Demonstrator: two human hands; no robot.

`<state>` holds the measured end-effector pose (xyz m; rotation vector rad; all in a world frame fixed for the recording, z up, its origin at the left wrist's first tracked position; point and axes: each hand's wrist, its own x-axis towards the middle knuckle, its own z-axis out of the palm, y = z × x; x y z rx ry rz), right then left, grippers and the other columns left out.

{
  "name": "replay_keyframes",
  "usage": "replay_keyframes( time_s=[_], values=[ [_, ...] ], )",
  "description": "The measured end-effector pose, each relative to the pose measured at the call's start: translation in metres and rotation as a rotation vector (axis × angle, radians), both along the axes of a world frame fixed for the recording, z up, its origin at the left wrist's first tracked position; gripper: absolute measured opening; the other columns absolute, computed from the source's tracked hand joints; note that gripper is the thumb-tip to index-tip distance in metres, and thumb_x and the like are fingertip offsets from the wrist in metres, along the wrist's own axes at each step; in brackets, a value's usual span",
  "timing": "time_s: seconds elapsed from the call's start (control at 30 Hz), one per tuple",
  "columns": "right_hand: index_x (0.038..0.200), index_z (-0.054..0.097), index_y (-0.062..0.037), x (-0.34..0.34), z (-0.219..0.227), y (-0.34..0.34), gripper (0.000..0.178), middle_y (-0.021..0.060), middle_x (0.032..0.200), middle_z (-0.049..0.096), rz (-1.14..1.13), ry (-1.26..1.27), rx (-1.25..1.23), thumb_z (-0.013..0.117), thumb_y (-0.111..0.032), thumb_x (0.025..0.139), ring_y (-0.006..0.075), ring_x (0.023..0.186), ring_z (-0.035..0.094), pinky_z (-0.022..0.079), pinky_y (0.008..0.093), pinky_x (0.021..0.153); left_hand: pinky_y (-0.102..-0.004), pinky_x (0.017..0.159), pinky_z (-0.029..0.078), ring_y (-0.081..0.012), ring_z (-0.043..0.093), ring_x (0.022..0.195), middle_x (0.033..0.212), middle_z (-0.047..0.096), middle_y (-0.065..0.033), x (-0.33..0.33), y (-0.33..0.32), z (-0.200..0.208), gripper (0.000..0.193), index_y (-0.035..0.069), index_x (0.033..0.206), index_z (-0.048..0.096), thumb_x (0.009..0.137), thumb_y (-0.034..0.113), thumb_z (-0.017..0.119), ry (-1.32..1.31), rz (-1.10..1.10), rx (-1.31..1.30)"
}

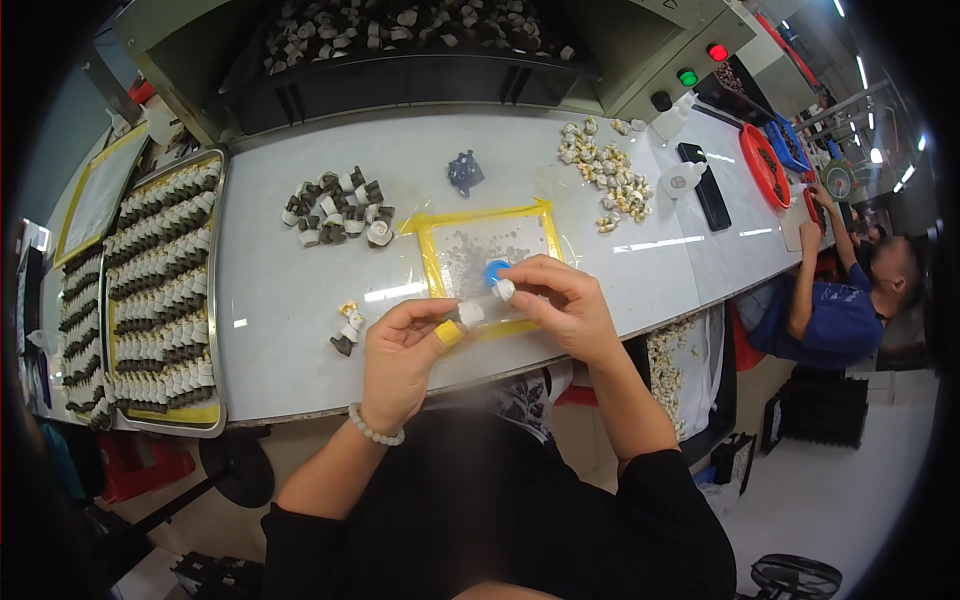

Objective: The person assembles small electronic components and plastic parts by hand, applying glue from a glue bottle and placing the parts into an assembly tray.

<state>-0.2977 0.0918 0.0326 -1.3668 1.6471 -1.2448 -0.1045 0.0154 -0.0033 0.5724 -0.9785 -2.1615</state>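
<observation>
Above the front part of a yellow-taped square mat (430, 262), both my hands are closed in pinches close together. My left hand (398, 360) grips a small white piece (469, 313) between thumb and fingertips; a yellow wrap (449, 333) covers its thumb tip. In my right hand (570, 308) is another small white piece (504, 289), held by thumb and index finger. A round blue thing (493, 271) shows beside that index fingertip; I cannot tell whether it is held. The two white pieces are apart. A small white, dark and gold figurine (350, 325) lies left of my left hand.
Dark-and-white pieces (328, 207) are heaped left of the mat, white-and-gold pieces (605, 170) right. Behind lies a dark blue lump (464, 172). Figurine rows fill a metal tray (221, 330). White bottles (682, 180) and a black phone (706, 188) stand near a seated co-worker (835, 310).
</observation>
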Motion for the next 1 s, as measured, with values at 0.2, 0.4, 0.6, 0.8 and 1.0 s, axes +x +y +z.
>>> replay_keyframes(
  time_s=[0.2,0.4,0.6,0.8,1.0],
  values=[
    [0.109,0.063,-0.0021,0.01,-0.001,0.005,0.027,0.0081,0.098,0.061,0.036,-0.168,0.03,0.061,-0.009,0.083,0.0171,0.089,0.059,0.047,0.0299,0.079,-0.0353,0.08,0.057,-0.0275,0.066,0.09,0.106,0.062,-0.0201,0.002,0.0,-0.005,0.023,-0.006,0.109,0.055,0.086,-0.003,0.059,-0.005,-0.007,-0.031],
    [0.108,0.065,-0.0029,0.012,0.01,0.004,0.027,0.0084,0.097,0.062,0.072,-0.067,0.061,0.063,-0.011,0.083,0.0195,0.087,0.06,0.048,0.0299,0.078,-0.0363,0.081,0.057,-0.027,0.066,0.09,0.106,0.062,-0.0205,0.001,0.0,-0.005,0.023,-0.006,0.108,0.055,0.086,-0.003,0.059,0.001,0.001,-0.038],
    [0.102,0.067,0.0016,0.016,0.016,0.004,0.024,0.0098,0.09,0.064,0.134,0.211,-0.075,0.065,0.0,0.079,0.0174,0.081,0.06,0.046,0.0262,0.069,-0.038,0.082,0.057,-0.026,0.066,0.091,0.102,0.063,-0.0203,0.001,0.003,-0.005,0.021,-0.008,0.105,0.057,0.085,-0.004,0.061,-0.075,-0.011,-0.095],
    [0.102,0.067,0.0016,0.008,0.012,0.004,0.026,0.0111,0.091,0.065,0.164,0.148,-0.107,0.066,0.001,0.076,0.0192,0.081,0.061,0.047,0.027,0.07,-0.0365,0.08,0.057,-0.0252,0.066,0.089,0.101,0.064,-0.02,0.003,0.003,0.005,0.02,-0.008,0.104,0.057,0.084,-0.005,0.061,-0.1,-0.005,-0.131],
    [0.097,0.067,0.0004,-0.046,0.013,0.012,0.016,0.0106,0.09,0.065,-0.274,0.312,-0.073,0.063,-0.006,0.083,0.0177,0.079,0.061,0.048,0.0267,0.067,-0.0288,0.084,0.049,-0.0163,0.061,0.09,0.098,0.063,-0.01,0.059,-0.03,0.029,0.023,-0.007,0.105,0.058,0.082,-0.007,0.061,-0.339,0.315,-0.522]
  ],
)
